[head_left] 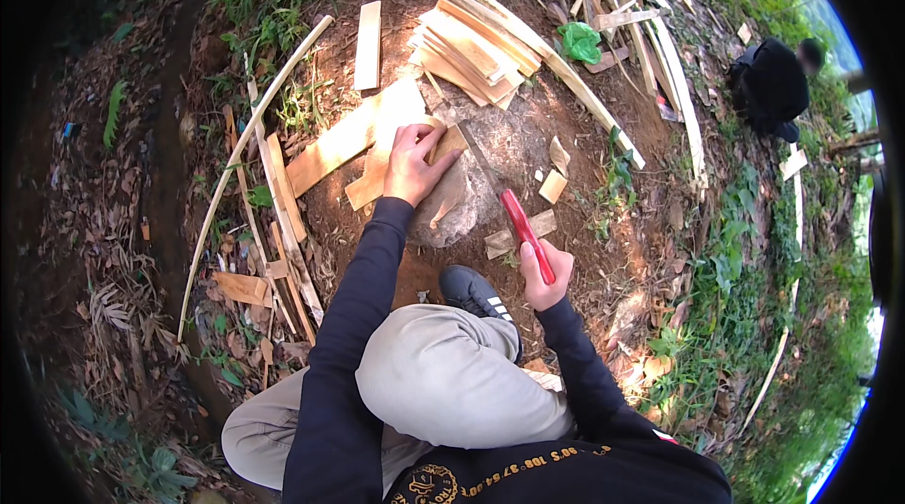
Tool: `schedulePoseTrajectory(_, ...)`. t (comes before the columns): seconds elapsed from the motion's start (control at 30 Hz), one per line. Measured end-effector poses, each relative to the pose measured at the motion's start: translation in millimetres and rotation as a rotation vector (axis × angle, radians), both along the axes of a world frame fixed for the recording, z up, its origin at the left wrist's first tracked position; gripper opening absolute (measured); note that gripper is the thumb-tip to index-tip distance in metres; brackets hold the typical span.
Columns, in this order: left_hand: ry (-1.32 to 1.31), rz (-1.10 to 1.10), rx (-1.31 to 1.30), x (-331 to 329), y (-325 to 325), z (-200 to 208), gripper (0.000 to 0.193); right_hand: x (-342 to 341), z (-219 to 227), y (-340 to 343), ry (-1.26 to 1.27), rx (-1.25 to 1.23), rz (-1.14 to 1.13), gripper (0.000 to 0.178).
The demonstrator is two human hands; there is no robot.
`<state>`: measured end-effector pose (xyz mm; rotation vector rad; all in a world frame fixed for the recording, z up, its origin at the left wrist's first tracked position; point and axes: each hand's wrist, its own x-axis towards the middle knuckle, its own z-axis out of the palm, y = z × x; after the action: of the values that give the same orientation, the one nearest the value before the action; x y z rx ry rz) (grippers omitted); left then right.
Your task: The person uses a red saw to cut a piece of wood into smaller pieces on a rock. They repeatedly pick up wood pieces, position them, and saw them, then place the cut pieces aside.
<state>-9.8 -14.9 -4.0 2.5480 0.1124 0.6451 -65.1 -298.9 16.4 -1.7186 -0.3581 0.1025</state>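
Note:
My left hand [415, 163] is closed over a short wooden board [452, 140], pressing it against a grey rock [457, 221]. The fingers cover much of this board, so its full length is hidden. In my right hand [547, 275] is a red-handled saw [524, 226]. Its narrow dark blade points up and left, lying along the board's right end; the teeth are too small to make out. Behind my left hand, a wide pale plank [330, 153] lies on the ground beside the rock.
Beyond the rock sits a stack of thin boards [476, 47], with a long curved strip [575, 94] at its right. Small offcuts [553, 186] lie right of the rock. A green plastic bag [579, 42] is near a scrap-wood pile. Far right, a person in dark clothes [768, 89] is bent over.

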Motion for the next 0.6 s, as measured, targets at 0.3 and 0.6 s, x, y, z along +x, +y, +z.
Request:
schedulePoseTrajectory(0.3,-0.032,-0.010,0.024,9,2,-3,0.044,31,-15,18,0.199,0.178,0.069,0.034)
schedulePoseTrajectory(0.6,-0.067,0.013,0.032,23,7,-3,0.042,74,-5,32,0.215,0.196,0.169,0.040)
